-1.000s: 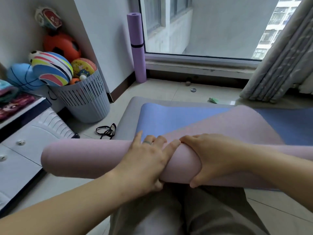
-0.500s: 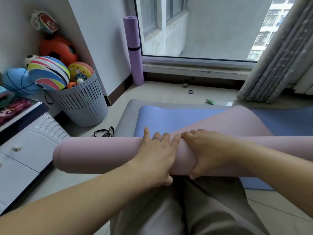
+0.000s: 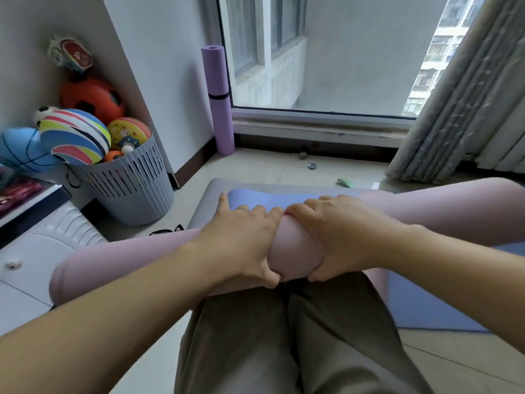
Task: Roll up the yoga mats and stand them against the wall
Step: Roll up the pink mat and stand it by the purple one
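Head view: both hands, left (image 3: 241, 240) and right (image 3: 341, 234), side by side, clamp the pink rolled mat (image 3: 119, 263) above the blue mat (image 3: 426, 308).

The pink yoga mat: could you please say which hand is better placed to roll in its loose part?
Probably the right hand: the pink yoga mat's loose part lies beyond it, while the left hand grips the roll.

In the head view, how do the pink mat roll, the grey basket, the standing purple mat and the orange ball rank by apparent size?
1. pink mat roll, which is also nearest the camera.
2. grey basket.
3. purple mat and orange ball look similar in area, and the ball is partly hidden, so I leave them unranked.
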